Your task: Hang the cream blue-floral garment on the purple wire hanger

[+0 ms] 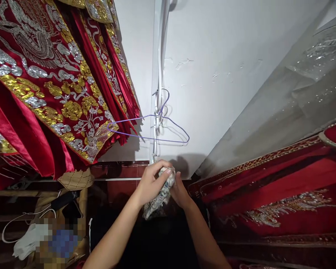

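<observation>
My left hand (152, 181) is closed around a bunched white cloth (161, 198) with a blue-grey and beige pattern, its thumb pressed on the top end. The cloth hangs crumpled below my fingers. On the other side, my right hand (180, 191) grips the same bundle, thumb raised and the other fingers largely hidden behind the fabric. Above both hands, a thin purple wire hanger (172, 141) hangs with nothing on it from a hook on a white strip (159, 56) against the wall.
Red garments with gold and silver embroidery (72, 112) hang at the left. A sheer, sparkling white fabric (291, 89) and a red beaded garment (282, 198) are at the right. A bamboo bench (85, 201) at lower left holds a white cable (14, 226) and other items, partly pixelated.
</observation>
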`<move>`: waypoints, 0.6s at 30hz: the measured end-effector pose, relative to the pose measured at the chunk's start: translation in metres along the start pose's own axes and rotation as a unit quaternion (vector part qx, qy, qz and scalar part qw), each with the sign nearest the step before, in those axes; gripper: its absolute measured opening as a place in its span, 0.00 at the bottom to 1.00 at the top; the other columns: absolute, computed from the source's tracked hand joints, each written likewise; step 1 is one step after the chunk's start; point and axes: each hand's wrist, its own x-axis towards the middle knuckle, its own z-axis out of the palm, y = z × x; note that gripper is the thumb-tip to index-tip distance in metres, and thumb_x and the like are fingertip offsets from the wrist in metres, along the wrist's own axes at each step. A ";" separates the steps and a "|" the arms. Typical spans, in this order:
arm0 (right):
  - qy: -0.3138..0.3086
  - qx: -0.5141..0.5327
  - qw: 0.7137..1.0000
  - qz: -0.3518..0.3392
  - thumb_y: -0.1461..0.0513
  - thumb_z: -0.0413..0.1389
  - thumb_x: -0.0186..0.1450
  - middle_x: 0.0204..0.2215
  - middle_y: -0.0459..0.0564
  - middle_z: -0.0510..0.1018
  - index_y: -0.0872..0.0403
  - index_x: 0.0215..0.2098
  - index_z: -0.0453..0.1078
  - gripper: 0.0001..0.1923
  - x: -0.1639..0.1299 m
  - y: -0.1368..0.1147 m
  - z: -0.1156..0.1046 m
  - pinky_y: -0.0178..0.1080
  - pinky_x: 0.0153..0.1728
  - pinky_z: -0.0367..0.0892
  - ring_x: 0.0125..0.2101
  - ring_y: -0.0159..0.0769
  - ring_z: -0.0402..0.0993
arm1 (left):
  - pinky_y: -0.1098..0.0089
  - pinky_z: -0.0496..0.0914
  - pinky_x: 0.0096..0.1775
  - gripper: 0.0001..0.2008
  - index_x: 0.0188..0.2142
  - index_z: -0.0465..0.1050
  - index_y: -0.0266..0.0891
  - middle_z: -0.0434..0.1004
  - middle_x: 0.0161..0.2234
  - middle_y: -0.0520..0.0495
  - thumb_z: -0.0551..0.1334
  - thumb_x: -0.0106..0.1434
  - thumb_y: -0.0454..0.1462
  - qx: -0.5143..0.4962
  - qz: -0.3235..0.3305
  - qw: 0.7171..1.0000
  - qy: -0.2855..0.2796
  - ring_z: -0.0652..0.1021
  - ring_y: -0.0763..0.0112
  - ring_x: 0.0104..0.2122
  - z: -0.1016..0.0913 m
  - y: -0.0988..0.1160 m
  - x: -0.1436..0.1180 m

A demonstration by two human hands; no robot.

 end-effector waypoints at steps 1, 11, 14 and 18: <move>-0.035 0.020 0.999 0.001 0.29 0.40 0.61 0.45 0.56 0.78 0.49 0.49 0.72 0.41 0.000 -0.006 0.004 0.47 0.46 0.70 0.48 0.47 0.74 | 0.64 0.71 0.48 0.11 0.43 0.75 0.40 0.77 0.41 0.43 0.61 0.68 0.44 0.023 0.018 1.000 0.011 0.77 0.60 0.44 0.000 -0.001 -0.002; 0.082 -0.300 0.942 -0.128 0.60 0.61 0.57 0.35 0.53 0.80 0.55 0.38 0.75 0.11 0.078 -0.096 -0.040 0.43 0.38 0.70 0.36 0.46 0.75 | 0.68 0.71 0.37 0.13 0.39 0.77 0.40 0.79 0.32 0.47 0.60 0.67 0.46 0.190 -0.053 0.975 -0.105 0.77 0.63 0.32 -0.066 -0.030 -0.035; 0.155 -0.288 0.926 -0.187 0.59 0.59 0.59 0.43 0.54 0.80 0.56 0.46 0.74 0.17 0.119 -0.086 -0.052 0.42 0.47 0.68 0.44 0.44 0.74 | 0.70 0.68 0.33 0.11 0.33 0.77 0.41 0.78 0.28 0.48 0.61 0.64 0.44 0.309 -0.060 0.946 -0.073 0.76 0.64 0.28 -0.095 -0.028 -0.042; 0.098 -0.268 0.955 -0.080 0.56 0.58 0.60 0.32 0.53 0.81 0.59 0.35 0.75 0.14 0.133 -0.052 -0.064 0.38 0.36 0.68 0.33 0.40 0.74 | 0.70 0.65 0.28 0.10 0.23 0.74 0.43 0.76 0.22 0.48 0.70 0.52 0.43 0.318 -0.079 0.945 0.017 0.75 0.63 0.22 -0.139 -0.027 -0.047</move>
